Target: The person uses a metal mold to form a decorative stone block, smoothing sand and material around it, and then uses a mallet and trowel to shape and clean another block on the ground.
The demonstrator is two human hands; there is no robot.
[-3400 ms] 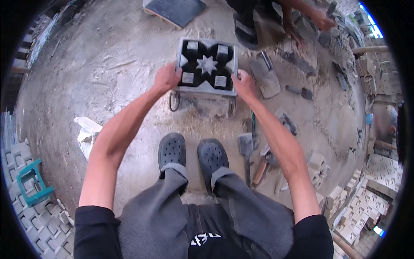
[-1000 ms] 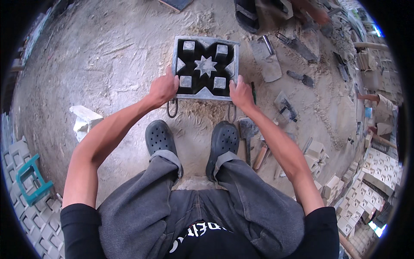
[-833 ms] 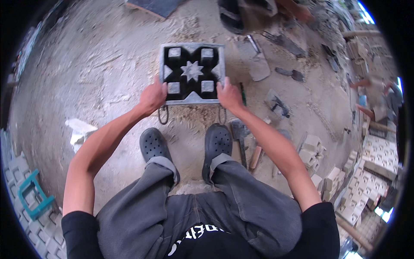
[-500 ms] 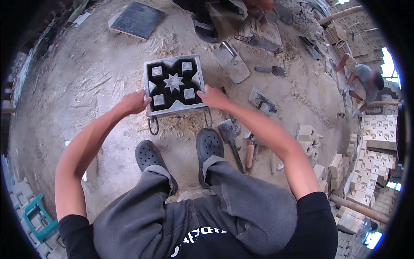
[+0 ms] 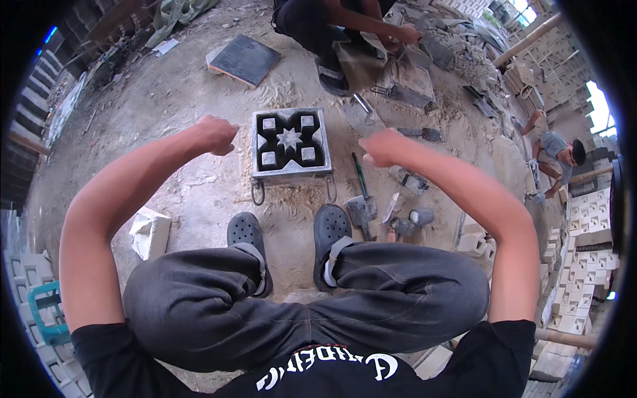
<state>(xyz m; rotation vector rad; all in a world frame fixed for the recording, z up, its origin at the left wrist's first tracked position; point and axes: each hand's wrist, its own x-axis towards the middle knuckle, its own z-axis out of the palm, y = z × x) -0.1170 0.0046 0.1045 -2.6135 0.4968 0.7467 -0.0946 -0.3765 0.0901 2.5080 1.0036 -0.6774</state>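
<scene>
A square metal block mould (image 5: 289, 138) lies flat on the dusty ground ahead of my feet. Inside it are an eight-point-like star and several small square posts, with dark gaps between them. Two wire loop handles hang off its near side. My left hand (image 5: 217, 134) hovers left of the mould, apart from it, fingers curled in and nothing seen in them. To the mould's right, also clear of it, my right hand (image 5: 383, 147) is closed with its fingers bent downward, and it shows no object.
Beyond the mould lie a dark square board (image 5: 244, 61) and a steel float (image 5: 366, 113). A trowel (image 5: 361, 207) and a metal cup (image 5: 421, 216) sit right of my feet; a pale block (image 5: 151, 232) sits left. One person crouches ahead, another (image 5: 556, 156) at right near stacked blocks (image 5: 584, 239).
Both hands have let go of the mould's sides and moved apart, left hand leftward, right hand rightward. My knees have spread wider and the view has shifted.
</scene>
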